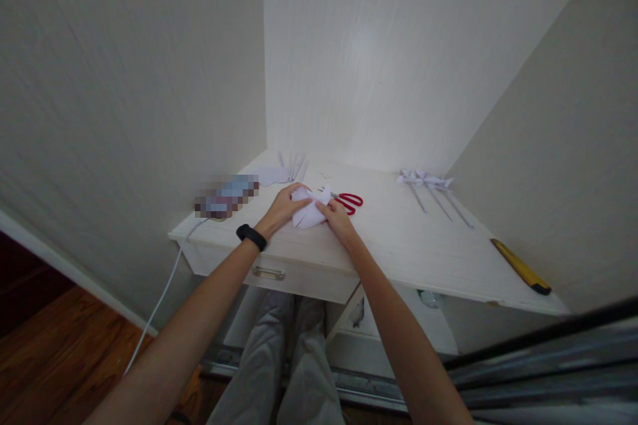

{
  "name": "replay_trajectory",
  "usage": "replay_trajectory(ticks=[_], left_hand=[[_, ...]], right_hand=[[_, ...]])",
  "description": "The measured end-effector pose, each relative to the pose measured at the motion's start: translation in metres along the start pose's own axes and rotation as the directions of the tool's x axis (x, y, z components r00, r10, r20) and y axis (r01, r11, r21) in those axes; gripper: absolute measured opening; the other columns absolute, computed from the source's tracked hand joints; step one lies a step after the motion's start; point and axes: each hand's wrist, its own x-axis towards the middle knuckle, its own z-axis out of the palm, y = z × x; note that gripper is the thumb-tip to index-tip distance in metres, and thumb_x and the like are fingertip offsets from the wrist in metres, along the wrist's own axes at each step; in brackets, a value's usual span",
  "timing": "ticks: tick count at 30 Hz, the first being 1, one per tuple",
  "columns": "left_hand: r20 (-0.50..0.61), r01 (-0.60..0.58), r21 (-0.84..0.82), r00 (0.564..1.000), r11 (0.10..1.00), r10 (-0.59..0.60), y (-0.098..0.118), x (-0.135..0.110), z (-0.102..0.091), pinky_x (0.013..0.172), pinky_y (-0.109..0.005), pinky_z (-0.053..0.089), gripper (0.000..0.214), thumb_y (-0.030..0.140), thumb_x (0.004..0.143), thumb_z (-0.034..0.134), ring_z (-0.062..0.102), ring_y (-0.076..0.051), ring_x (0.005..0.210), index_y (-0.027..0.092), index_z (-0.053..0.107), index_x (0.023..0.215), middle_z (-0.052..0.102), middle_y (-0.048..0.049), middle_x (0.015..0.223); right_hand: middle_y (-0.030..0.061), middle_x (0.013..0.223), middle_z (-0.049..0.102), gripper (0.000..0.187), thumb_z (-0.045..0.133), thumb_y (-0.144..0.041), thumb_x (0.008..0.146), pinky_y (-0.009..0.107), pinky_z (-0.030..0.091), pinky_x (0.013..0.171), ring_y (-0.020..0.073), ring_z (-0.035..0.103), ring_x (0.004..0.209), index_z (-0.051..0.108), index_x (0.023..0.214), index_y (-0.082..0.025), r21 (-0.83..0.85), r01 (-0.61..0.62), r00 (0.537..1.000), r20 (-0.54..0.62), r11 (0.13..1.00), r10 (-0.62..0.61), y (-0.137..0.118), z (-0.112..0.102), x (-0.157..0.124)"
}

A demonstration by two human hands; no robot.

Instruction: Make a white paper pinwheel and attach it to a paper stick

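Observation:
A folded piece of white paper [310, 214], with slits or creases fanning from its middle, is held between my two hands just over the desk. My left hand [286, 207] grips its left side, thumb on top and fingers behind. On the right edge, my right hand [335, 216] pinches the paper between thumb and fingers. Red-handled scissors [350, 200] lie on the desk right behind my right hand, their blades partly hidden by the paper. A black band [252, 237] is around my left wrist.
Flat paper [273, 176] and several thin sticks [298, 166] lie at the back left. Paper flowers on stems [423, 180] rest at the back right. A yellow cutter [520, 265] lies near the right wall. A blurred-out device [226, 197] with a white cable [172, 272] sits on the left.

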Motion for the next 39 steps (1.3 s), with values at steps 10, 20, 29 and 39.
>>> replay_trajectory(ticks=[10, 20, 29, 39], left_hand=[[0.014, -0.023, -0.001, 1.000, 1.000, 0.023, 0.000, 0.000, 0.000, 0.064, -0.024, 0.040, 0.025, 0.028, 0.066, 0.066, 0.053, -0.015, 0.070, 0.014, 0.061, 0.086, 0.059, -0.0015, 0.076], [0.019, -0.045, 0.066, 0.999, 0.997, 0.044, -0.001, 0.001, -0.002, 0.067, -0.025, 0.040, 0.027, 0.029, 0.067, 0.065, 0.054, -0.015, 0.072, 0.013, 0.062, 0.088, 0.061, -0.0030, 0.078], [0.021, -0.004, 0.022, 1.000, 1.000, 0.004, -0.005, 0.003, -0.001, 0.065, -0.024, 0.041, 0.026, 0.026, 0.066, 0.065, 0.054, -0.015, 0.070, 0.013, 0.061, 0.087, 0.060, -0.0018, 0.077], [0.017, -0.001, 0.009, 1.000, 1.000, 0.001, -0.007, 0.003, 0.000, 0.067, -0.025, 0.043, 0.027, 0.027, 0.066, 0.065, 0.056, -0.016, 0.073, 0.012, 0.061, 0.089, 0.062, -0.0035, 0.081]], right_hand=[[0.0000, 0.061, 0.052, 0.043, 0.057, -0.059, 0.067, 0.022, 0.034, 0.048, 0.0104, 0.045, 0.054, 0.054, 0.069, -0.016, -0.060, -0.005, 0.999, -0.034, 0.998, 0.003, 0.000, 0.000, 0.000], [-0.0008, 0.062, 0.047, 0.050, 0.046, -0.068, 0.070, 0.023, 0.034, 0.055, 0.0115, 0.043, 0.061, 0.047, 0.065, -0.018, -0.146, -0.008, 0.996, -0.084, 0.989, -0.005, -0.005, 0.001, -0.005], [0.0022, 0.070, 0.053, 0.052, 0.039, -0.068, 0.075, 0.025, 0.039, 0.060, 0.0134, 0.049, 0.066, 0.051, 0.072, -0.017, -0.159, 0.012, 0.998, -0.054, 0.987, -0.021, -0.004, 0.001, -0.004], [0.0043, 0.071, 0.055, 0.057, 0.025, -0.069, 0.081, 0.028, 0.042, 0.068, 0.0156, 0.051, 0.070, 0.049, 0.068, -0.018, -0.247, 0.034, 0.997, -0.055, 0.968, -0.049, 0.002, -0.001, -0.003]])
